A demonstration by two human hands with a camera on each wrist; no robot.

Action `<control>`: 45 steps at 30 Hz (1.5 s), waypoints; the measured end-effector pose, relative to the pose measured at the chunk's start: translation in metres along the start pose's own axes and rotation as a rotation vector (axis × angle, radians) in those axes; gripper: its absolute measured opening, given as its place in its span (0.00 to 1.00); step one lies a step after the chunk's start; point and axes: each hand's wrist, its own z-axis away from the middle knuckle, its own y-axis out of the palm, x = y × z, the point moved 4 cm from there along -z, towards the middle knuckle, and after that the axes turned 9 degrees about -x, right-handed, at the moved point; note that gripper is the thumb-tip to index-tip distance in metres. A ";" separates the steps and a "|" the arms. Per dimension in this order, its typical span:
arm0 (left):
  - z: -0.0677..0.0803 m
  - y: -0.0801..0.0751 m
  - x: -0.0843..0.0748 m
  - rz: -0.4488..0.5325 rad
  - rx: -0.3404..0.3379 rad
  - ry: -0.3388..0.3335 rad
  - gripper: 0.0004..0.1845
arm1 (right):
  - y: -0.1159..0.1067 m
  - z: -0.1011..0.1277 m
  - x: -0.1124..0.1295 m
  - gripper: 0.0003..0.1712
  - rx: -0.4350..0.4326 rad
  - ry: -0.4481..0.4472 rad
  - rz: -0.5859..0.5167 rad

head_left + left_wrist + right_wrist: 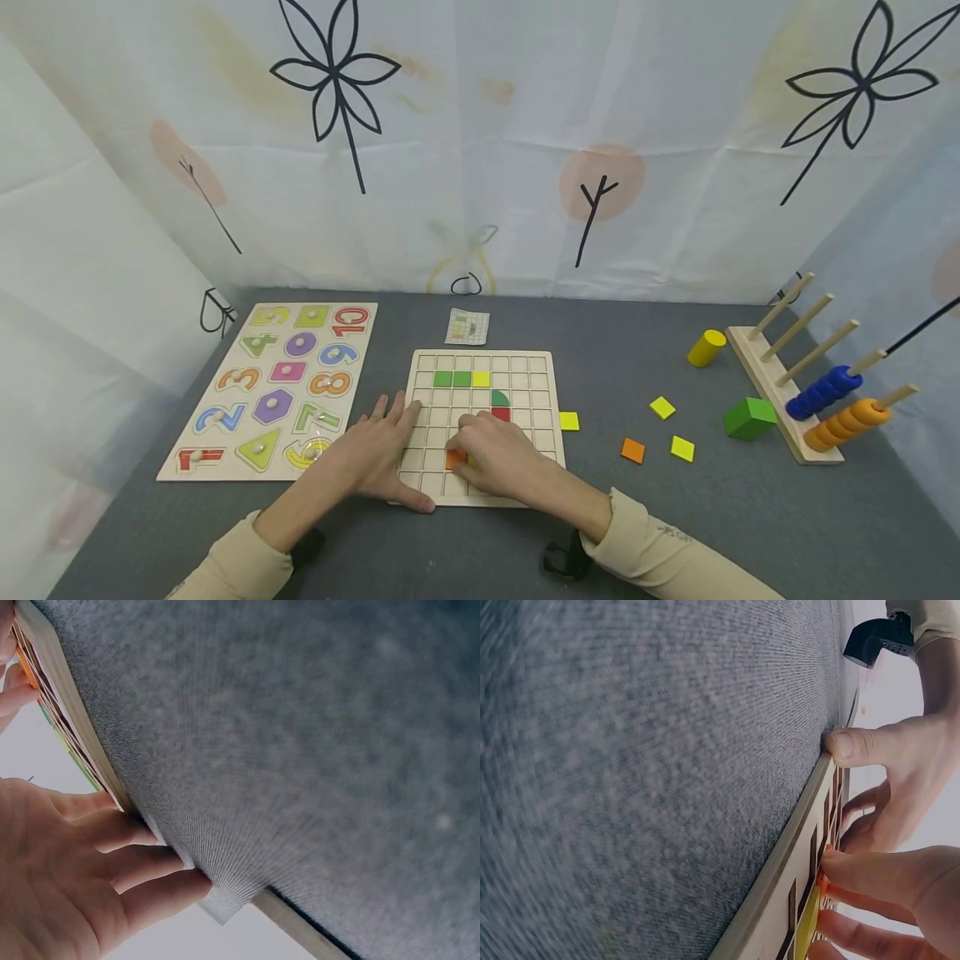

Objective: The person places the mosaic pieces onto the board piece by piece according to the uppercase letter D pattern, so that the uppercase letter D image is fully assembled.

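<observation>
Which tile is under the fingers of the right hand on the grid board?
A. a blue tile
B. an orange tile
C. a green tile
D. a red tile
B: the right hand presses its fingertips on an orange tile in a lower cell of the grid board; the green tiles and the red tile lie farther up.

Under your hands the grid board (542,385) is pale, matt, unvarnished-looking wood, its tiles (462,378) painted in flat colour. The mat (315,735) beneath it is grey, felt-like cloth, rough and fuzzy. Right of the board, the peg rack (772,398) is bare wood with glossy rings (825,390). Left of it, the number puzzle (277,383) looks smooth and slightly shiny.
</observation>
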 end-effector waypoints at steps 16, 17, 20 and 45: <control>-0.002 0.000 -0.001 -0.011 -0.002 0.005 0.77 | -0.021 0.005 -0.010 0.13 0.002 0.094 -0.010; -0.002 0.000 -0.001 -0.011 -0.002 0.004 0.77 | -0.023 0.007 -0.012 0.13 -0.006 0.096 -0.018; -0.002 0.000 -0.001 -0.010 -0.003 0.000 0.76 | -0.028 0.012 -0.017 0.13 -0.026 0.103 -0.027; 0.000 0.000 0.000 0.001 -0.011 0.002 0.76 | -0.065 0.075 -0.082 0.16 -0.067 0.259 0.131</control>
